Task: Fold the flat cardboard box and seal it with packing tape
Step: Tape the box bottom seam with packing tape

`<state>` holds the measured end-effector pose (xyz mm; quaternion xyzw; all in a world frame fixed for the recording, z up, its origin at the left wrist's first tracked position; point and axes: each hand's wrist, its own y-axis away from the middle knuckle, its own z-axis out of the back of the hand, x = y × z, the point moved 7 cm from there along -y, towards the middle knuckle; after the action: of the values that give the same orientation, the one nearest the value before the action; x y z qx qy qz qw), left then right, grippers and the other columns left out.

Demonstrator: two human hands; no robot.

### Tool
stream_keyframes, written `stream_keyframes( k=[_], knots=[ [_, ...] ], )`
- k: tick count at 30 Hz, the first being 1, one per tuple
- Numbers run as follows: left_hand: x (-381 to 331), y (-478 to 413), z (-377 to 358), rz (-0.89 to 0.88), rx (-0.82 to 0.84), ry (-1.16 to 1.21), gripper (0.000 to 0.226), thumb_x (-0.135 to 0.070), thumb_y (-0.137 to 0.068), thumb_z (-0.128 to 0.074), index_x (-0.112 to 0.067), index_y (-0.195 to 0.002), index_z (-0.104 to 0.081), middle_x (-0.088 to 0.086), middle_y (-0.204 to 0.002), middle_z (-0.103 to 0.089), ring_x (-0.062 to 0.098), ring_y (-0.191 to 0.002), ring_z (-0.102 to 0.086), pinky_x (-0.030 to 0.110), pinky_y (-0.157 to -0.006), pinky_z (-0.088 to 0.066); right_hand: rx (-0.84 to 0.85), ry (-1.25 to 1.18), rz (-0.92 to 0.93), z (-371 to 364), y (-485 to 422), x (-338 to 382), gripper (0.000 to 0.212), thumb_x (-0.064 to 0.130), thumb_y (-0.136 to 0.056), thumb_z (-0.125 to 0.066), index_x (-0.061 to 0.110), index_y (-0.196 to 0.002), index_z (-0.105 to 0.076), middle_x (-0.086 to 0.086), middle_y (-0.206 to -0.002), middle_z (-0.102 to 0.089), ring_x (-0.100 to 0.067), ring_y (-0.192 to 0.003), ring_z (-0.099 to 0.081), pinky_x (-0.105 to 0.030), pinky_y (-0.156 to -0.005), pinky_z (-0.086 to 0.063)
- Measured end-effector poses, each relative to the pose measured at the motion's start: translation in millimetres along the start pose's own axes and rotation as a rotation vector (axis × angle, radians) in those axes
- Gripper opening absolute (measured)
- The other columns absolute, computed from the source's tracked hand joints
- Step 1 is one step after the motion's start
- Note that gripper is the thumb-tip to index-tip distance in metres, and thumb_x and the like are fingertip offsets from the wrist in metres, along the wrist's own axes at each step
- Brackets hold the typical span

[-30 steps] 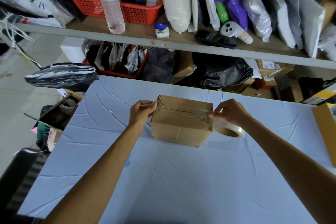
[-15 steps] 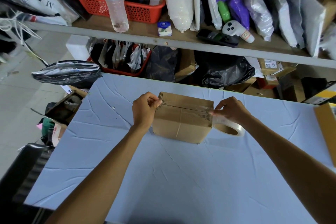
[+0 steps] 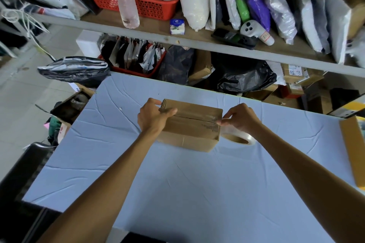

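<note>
Left hand (image 3: pixel 153 116): clamped on the 9 o'clock end of the cardboard box (image 3: pixel 194 130), with the thumb laid flat along the top and the fingers curled over the far corner.
Right hand (image 3: pixel 242 117): fingertips drawn together in a pinch on the packing tape (image 3: pixel 239 138) at the box's 3 o'clock top edge (the clear strip itself is hard to make out against the cardboard).
Box: stands closed on the far middle of the table (image 3: pixel 197 193). Its plain brown flaps meet in a seam running from 9 to 3 o'clock, and there is dark print near the right end.
Tape: a clear roll on a tan core, low and just beside the box's 3 o'clock side, under the right hand.
Table: draped in a pale blue cloth creased with long folds.
Surroundings: at 12 o'clock a wooden shelf (image 3: pixel 197 44) carries a red mesh basket (image 3: pixel 146 6), a clear plastic bottle (image 3: pixel 126 4) and upright plastic pouches. A crumpled black bag (image 3: pixel 245 77) sits beneath it, and a flat yellow-brown carton (image 3: pixel 353 150) lies at the table's 3 o'clock edge.
In the way: both forearms cross the near cloth, and the left hand hides the box's left top corner.
</note>
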<state>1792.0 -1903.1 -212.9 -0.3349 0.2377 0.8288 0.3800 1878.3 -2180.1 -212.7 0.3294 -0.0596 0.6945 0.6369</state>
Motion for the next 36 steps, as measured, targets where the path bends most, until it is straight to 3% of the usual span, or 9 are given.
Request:
stream_keyframes(
  k=[8, 13, 16, 19, 22, 24, 27, 31, 36],
  knots=[
    [-4, -3, -1, -0.067, 0.129, -0.162, 0.071, -0.060, -0.064, -0.076, -0.012, -0.110, -0.050, 0.007, -0.114, -0.059, 0.029, -0.101, -0.058, 0.037, -0.078, -0.042, 0.024, 0.191, -0.114, -12, 8, 7, 0.074, 0.078, -0.048, -0.070, 0.011, -0.080, -0.074, -0.004, -0.084, -0.066, -0.021, -0.086, -0.058, -0.036, -0.070, -0.049],
    [-7, -8, -8, -0.166, 0.192, -0.361, 0.089, -0.066, -0.057, -0.076, -0.008, -0.115, -0.041, 0.012, -0.118, -0.049, 0.033, -0.103, -0.055, 0.038, -0.068, -0.040, -0.033, 0.216, -0.142, -11, 12, 18, 0.069, 0.074, -0.050, -0.074, 0.013, -0.083, -0.070, 0.000, -0.086, -0.064, -0.020, -0.085, -0.055, -0.035, -0.069, -0.046],
    [-20, -1, -9, -0.384, 0.106, -0.245, 0.071, -0.044, -0.068, -0.081, -0.011, -0.121, -0.046, 0.011, -0.123, -0.043, 0.028, -0.111, -0.042, 0.036, -0.067, -0.044, -0.046, 0.142, -0.075, -9, 18, 17, 0.052, 0.065, -0.059, -0.077, 0.021, -0.086, -0.070, 0.004, -0.083, -0.058, -0.018, -0.085, -0.052, -0.032, -0.066, -0.042],
    [-33, 24, -25, -0.797, 0.284, -0.062, 0.028, 0.003, -0.079, -0.069, -0.012, -0.104, -0.067, 0.003, -0.109, -0.058, 0.016, -0.103, -0.051, 0.024, -0.084, -0.050, 0.040, -0.028, 0.024, 0, 21, 6, 0.028, 0.036, -0.068, -0.083, 0.024, -0.090, -0.071, -0.001, -0.080, -0.069, -0.025, -0.083, -0.065, -0.035, -0.069, -0.048],
    [-39, 35, -35, -0.952, 0.328, -0.220, 0.045, 0.017, -0.076, -0.059, -0.020, -0.100, -0.069, -0.003, -0.103, -0.061, 0.016, -0.097, -0.057, 0.026, -0.081, -0.053, 0.092, -0.164, 0.059, 17, 26, -4, 0.020, 0.016, -0.074, -0.081, 0.019, -0.091, -0.071, -0.008, -0.083, -0.073, -0.025, -0.085, -0.068, -0.029, -0.072, -0.048],
    [-49, 44, -41, -1.007, 0.277, -0.444, 0.052, 0.011, -0.078, -0.057, -0.026, -0.114, -0.064, 0.000, -0.106, -0.059, 0.024, -0.098, -0.057, 0.039, -0.078, -0.052, 0.076, -0.208, 0.092, 19, 27, -8, 0.012, 0.014, -0.078, -0.077, 0.019, -0.087, -0.071, -0.009, -0.085, -0.073, -0.027, -0.087, -0.068, -0.029, -0.071, -0.047],
    [-54, 58, -54, -0.909, 0.349, -0.556, 0.050, -0.005, -0.095, -0.043, -0.032, -0.137, -0.045, 0.005, -0.122, -0.048, 0.028, -0.108, -0.050, 0.036, -0.088, -0.044, 0.036, -0.237, 0.117, 13, 20, -16, 0.006, 0.015, -0.080, -0.075, 0.018, -0.085, -0.072, -0.011, -0.089, -0.073, -0.030, -0.091, -0.067, -0.037, -0.076, -0.051],
    [-57, 74, -71, -0.715, 0.432, -0.624, 0.040, -0.040, -0.102, -0.030, -0.043, -0.142, -0.036, 0.015, -0.135, -0.032, 0.039, -0.118, -0.038, 0.041, -0.095, -0.039, 0.039, -0.250, 0.102, 5, 18, -25, 0.018, 0.031, -0.079, -0.075, 0.019, -0.091, -0.071, -0.009, -0.094, -0.070, -0.027, -0.089, -0.066, -0.040, -0.076, -0.052],
    [-44, 79, -89, -0.672, 0.376, -0.651, 0.045, -0.048, -0.096, -0.042, -0.043, -0.140, -0.035, 0.018, -0.146, -0.015, 0.050, -0.138, -0.008, 0.059, -0.110, -0.025, 0.043, -0.272, 0.097, 1, 23, -26, 0.021, 0.033, -0.078, -0.076, 0.017, -0.091, -0.072, -0.008, -0.092, -0.070, -0.026, -0.087, -0.065, -0.037, -0.074, -0.051]
  ],
)
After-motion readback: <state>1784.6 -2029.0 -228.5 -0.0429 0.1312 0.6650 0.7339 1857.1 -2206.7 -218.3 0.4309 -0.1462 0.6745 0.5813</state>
